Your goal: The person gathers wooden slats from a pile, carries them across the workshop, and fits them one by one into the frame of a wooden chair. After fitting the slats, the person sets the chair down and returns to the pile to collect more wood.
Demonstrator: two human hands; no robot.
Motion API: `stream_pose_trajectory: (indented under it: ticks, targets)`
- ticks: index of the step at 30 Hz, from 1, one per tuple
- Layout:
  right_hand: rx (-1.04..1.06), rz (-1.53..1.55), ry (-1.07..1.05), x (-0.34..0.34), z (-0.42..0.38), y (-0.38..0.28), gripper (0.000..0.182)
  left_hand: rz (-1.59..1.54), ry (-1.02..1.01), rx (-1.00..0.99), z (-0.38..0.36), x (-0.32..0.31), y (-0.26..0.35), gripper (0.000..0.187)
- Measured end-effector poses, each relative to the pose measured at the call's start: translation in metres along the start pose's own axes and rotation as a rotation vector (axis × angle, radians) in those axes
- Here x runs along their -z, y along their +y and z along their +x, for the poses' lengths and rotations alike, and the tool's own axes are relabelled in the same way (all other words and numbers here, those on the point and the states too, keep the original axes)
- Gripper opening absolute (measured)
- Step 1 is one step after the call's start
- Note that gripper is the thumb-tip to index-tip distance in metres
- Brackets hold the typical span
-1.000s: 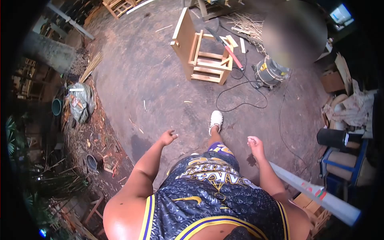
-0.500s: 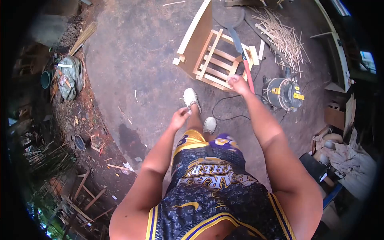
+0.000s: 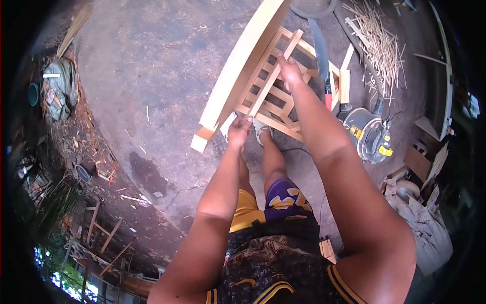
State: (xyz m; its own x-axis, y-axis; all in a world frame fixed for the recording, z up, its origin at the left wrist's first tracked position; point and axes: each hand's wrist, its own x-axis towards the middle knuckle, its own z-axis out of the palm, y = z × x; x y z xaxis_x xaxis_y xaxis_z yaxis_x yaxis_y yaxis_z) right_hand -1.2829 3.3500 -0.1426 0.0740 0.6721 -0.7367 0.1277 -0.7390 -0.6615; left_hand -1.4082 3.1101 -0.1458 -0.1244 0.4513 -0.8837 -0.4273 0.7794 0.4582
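Note:
A wooden frame with slats [image 3: 276, 93] and a broad panel [image 3: 238, 76] along its left side stands on the ground in front of me. A pale wooden strip [image 3: 266, 87] runs lengthwise over the slats. My right hand [image 3: 290, 73] is closed around the strip's upper part. Lower down, my left hand [image 3: 239, 131] pinches the strip's near end, close to the panel's lower edge. Part of the frame's right side is hidden behind my right forearm. My shoes show just under the frame's near end.
Right of the frame lies a long grey piece [image 3: 320, 53] with a red end [image 3: 328, 97]. A canister vacuum [image 3: 365, 133] with a hose stands beside my right arm. Thin wooden sticks [image 3: 382, 55] are piled at the upper right. A stuffed grey bag [image 3: 59, 91] sits at the left.
Both hands have moved forward and closed on the wooden strip; the left was by my leg, the right by the frame's near corner. The frame now appears closer to me.

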Motion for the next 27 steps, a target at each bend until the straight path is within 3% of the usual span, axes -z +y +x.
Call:
stream_pose_trajectory:
  ticks: [1,2,6,11,21,27]
  targets:
    - [0.042,0.050,-0.082,-0.004,0.010,0.001,0.048,-0.087,-0.100,-0.040,0.004,0.000,0.004,0.050]
    - [0.034,0.124,-0.093,-0.004,0.012,0.006,0.033,-0.109,-0.056,-0.086,0.000,-0.004,0.006,0.030]
    - [0.010,0.160,-0.148,-0.007,0.008,0.012,0.025,-0.171,-0.069,0.015,-0.001,0.007,-0.009,0.032]
    - [-0.054,0.155,-0.155,-0.016,-0.019,0.003,0.028,0.025,-0.097,0.030,-0.015,0.021,-0.003,0.036]
    - [0.053,0.165,-0.148,-0.019,0.004,0.028,0.032,0.056,-0.016,-0.084,-0.006,0.008,-0.007,0.040]
    - [0.142,0.071,0.018,-0.025,0.027,0.039,0.058,-0.032,-0.071,0.005,0.004,0.004,0.010,0.046]
